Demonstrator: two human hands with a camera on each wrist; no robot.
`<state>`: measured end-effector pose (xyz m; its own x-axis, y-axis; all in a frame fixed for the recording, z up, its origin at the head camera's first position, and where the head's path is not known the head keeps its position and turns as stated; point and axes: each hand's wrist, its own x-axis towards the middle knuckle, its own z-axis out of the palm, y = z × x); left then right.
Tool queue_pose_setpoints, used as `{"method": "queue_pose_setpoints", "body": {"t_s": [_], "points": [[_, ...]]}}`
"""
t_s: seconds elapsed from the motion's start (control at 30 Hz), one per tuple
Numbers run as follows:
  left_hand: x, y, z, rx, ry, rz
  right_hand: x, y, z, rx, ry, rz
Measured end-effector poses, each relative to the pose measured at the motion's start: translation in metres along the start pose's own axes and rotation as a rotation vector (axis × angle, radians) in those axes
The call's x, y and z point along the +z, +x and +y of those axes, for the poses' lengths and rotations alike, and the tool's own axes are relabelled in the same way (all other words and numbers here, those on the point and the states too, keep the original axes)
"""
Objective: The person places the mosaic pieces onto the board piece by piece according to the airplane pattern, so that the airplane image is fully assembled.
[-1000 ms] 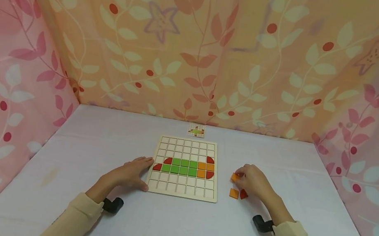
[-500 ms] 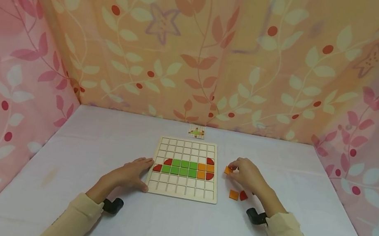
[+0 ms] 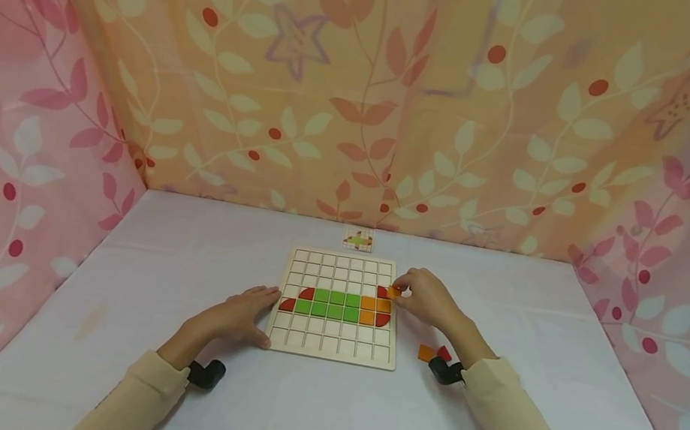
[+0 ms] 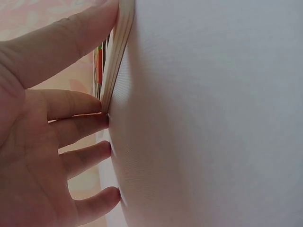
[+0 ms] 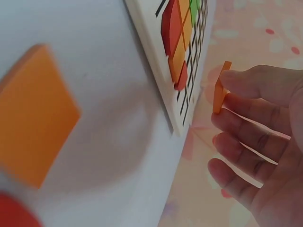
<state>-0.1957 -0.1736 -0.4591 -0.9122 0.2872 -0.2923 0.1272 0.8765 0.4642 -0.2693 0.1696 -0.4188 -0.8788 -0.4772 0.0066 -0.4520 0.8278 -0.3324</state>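
Observation:
A pale wooden grid board (image 3: pixel 329 346) lies flat on the table. Across its middle run green square tiles (image 3: pixel 335 311), orange square tiles (image 3: pixel 367 317) and red quarter-round tiles (image 3: pixel 287 304). Between thumb and fingers, my right hand (image 3: pixel 430 299) pinches an orange square tile (image 5: pixel 219 90), held over the board's right edge beside a red tile in the head view. My left hand (image 3: pixel 237 315) touches the board's left side, its fingers spread and the thumb near the front corner. In the left wrist view the fingertips (image 4: pixel 97 102) meet the board's edge and the cloth.
Right of the board, under the right wrist, lie a loose orange square tile (image 3: pixel 426 353) and a red tile (image 3: pixel 445 353). A small pattern card (image 3: pixel 358 238) lies behind the board. Floral cloth (image 3: pixel 365 97) walls off the back and sides.
My right hand has carried the orange tile from the loose pieces leftward and away from me, to the board's right edge. The left hand stays where it was.

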Motion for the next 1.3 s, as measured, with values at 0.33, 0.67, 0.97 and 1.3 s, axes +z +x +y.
{"method": "queue_pose_setpoints", "body": {"t_s": [0.33, 0.67, 0.97, 1.3], "points": [[0.000, 0.000, 0.001, -0.003, 0.002, 0.006, 0.003, 0.032, -0.024, -0.049, 0.002, -0.068], [-0.001, -0.001, 0.002, -0.007, 0.010, -0.001, 0.017, 0.053, -0.038, -0.095, -0.010, -0.096], [-0.001, -0.003, 0.003, 0.008, 0.004, 0.002, 0.029, 0.067, -0.047, -0.127, 0.008, -0.117], [-0.001, -0.001, 0.002, 0.005, -0.015, 0.011, 0.038, 0.075, -0.054, -0.140, -0.038, -0.153]]}}
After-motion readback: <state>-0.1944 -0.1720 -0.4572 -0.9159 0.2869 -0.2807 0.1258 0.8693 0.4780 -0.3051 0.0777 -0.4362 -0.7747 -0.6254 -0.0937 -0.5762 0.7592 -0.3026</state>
